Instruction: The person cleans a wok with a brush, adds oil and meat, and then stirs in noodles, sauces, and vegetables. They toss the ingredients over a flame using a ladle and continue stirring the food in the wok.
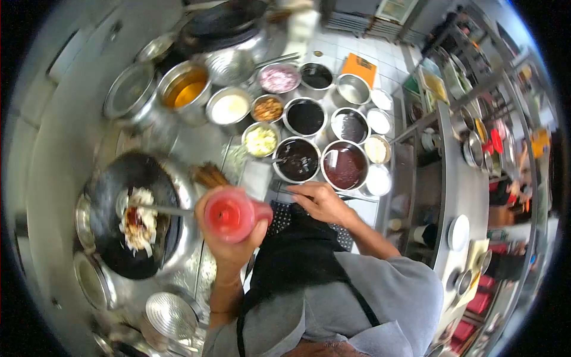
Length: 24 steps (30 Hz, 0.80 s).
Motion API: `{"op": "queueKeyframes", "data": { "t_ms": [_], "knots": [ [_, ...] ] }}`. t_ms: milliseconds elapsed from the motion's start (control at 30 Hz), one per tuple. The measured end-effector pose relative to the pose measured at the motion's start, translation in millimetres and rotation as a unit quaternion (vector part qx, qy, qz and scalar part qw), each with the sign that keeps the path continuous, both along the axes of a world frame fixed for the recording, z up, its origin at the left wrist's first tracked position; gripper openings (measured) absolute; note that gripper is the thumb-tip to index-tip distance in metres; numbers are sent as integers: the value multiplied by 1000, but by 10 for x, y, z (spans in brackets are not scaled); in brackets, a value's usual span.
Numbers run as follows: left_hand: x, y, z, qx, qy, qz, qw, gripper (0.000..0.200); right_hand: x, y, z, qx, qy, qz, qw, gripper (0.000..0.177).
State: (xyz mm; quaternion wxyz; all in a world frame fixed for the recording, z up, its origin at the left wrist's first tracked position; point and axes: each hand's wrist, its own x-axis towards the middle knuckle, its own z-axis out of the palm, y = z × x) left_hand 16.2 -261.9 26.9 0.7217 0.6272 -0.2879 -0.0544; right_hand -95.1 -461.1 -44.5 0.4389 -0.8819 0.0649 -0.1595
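Note:
Fingers wrapped round a red plastic container [229,215], my left hand [238,253] is beside the wok. A long-handled ladle [166,209] runs from near that hand into the black wok [113,238], its bowl by pale sliced food [140,223] with dark sauce on it. My right hand [321,201] is closed near the counter's edge, at a thin dark handle whose far end I cannot make out. Just beyond it are a pot of dark liquid [297,159] and a pot of reddish-brown sauce [344,165].
Several metal pots stand beyond my hands, among them chopped greens [260,140], pink onions [279,78] and orange oil [185,92]. A folded white cloth [256,178] lies between my hands. A perforated strainer [171,315] is at lower left. Steel shelving [440,178] stands at right.

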Motion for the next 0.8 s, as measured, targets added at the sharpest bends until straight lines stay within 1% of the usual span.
{"op": "queueKeyframes", "data": {
  "t_ms": [33,100,167,233,267,300,333,367,400,433,467,500,533,567,600,633,700,767,800],
  "knots": [
    [50,-300,12,-5,-19,-12,1000,77,-163,-119,4,2,-9,-20,1000,24],
    [138,-968,17,-21,-20,-6,1000,73,-444,-320,1,65,35,-90,993,23],
    [260,-1685,7,-74,-7,-38,997,67,-654,-463,-62,84,22,-134,987,23],
    [376,-2400,-41,-93,-42,-50,994,66,-820,-603,-132,116,15,-188,975,22],
    [438,-2722,-103,-82,-61,-59,993,66,-901,-674,-141,85,7,-204,975,23],
    [495,-3022,-179,-74,-77,-70,992,67,-972,-736,-165,86,1,-218,972,23],
    [530,-3286,-269,-47,-115,-59,990,68,-1067,-801,-205,91,10,-229,969,23],
    [557,-3524,-388,-58,-99,-98,989,68,-1186,-854,-252,97,20,-246,964,23],
    [688,-3782,-657,-18,-128,-82,988,65,-1283,-897,-309,88,-8,-264,960,22],
    [715,-3938,-784,26,-184,-60,981,63,-1387,-922,-338,106,7,-283,953,23],
    [797,-4151,-1037,51,-151,-58,986,62,-1505,-958,-375,99,7,-294,951,24],
    [736,-4189,-1030,106,-196,-41,974,61,-1627,-973,-391,93,7,-310,946,24],
    [907,-4370,-1326,134,-124,-103,978,60,-1747,-980,-372,85,8,-336,938,24],
    [797,-4363,-1351,103,-172,-93,975,60,-1855,-981,-376,82,11,-355,931,25],
    [757,-4381,-1428,125,-203,-65,969,63,-1954,-983,-460,91,5,-380,920,24],
    [787,-4426,-1622,124,-215,-22,969,67,-2042,-984,-528,110,3,-397,911,24],
    [759,-4412,-1751,237,-217,2,947,72,-2195,-947,-612,108,7,-425,899,25],
    [782,-4346,-1816,212,-210,-13,954,73,-2334,-827,-604,117,-6,-441,890,26],
    [803,-4376,-1832,202,-237,6,950,73,-2392,-766,-600,128,-18,-450,884,26]
  ]
}}
